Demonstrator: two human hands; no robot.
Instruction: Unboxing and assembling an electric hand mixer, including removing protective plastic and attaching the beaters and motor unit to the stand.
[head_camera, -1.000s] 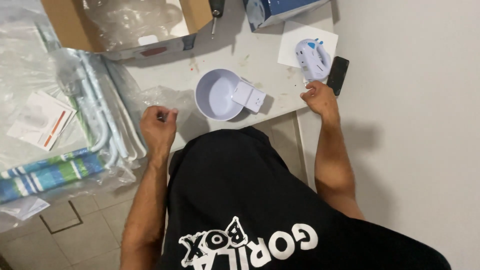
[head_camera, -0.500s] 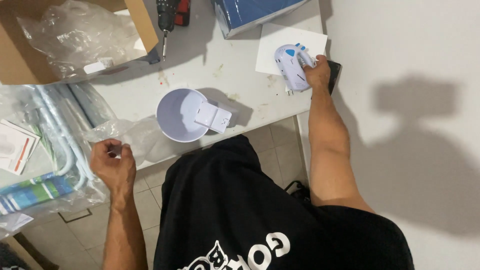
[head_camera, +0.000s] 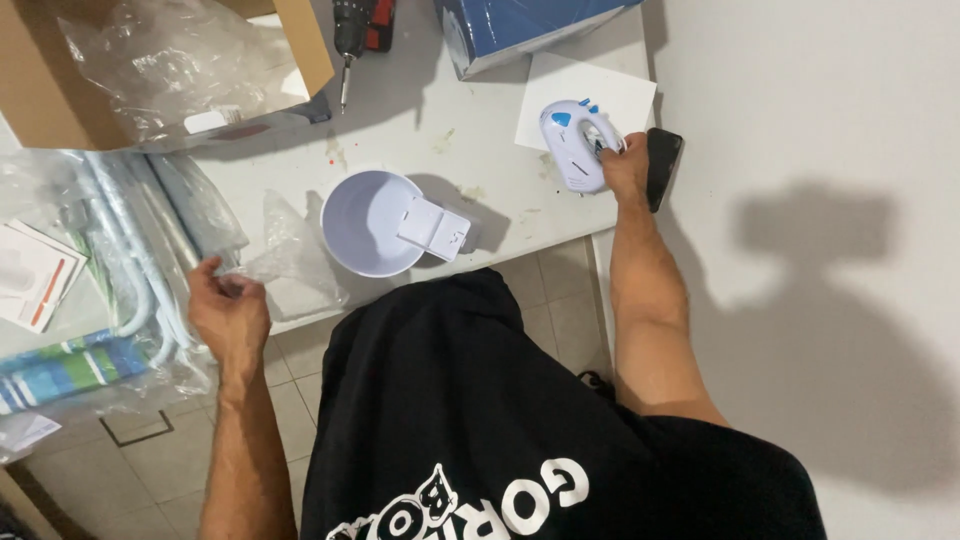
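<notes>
My right hand (head_camera: 627, 165) grips the handle of a white hand mixer with blue buttons (head_camera: 571, 143), which lies on the white table (head_camera: 420, 120) partly over a white sheet of paper (head_camera: 585, 95). A black phone (head_camera: 662, 167) lies just right of that hand. My left hand (head_camera: 228, 312) is at the table's front left edge, its fingers closed on a piece of clear plastic wrap (head_camera: 285, 255). Between the hands stands a white bowl with a white bracket on its rim (head_camera: 378, 222).
An open cardboard box with plastic film inside (head_camera: 150, 60) sits at the back left. A cordless drill (head_camera: 358, 30) and a blue box (head_camera: 520, 30) lie at the back. Plastic-wrapped tubes (head_camera: 130, 260), striped fabric (head_camera: 60, 370) and a leaflet (head_camera: 35, 275) lie left. Wall at right.
My right hand went from the table edge up onto the mixer and took its handle. My left hand dropped lower left with the plastic wrap. The view shifted down.
</notes>
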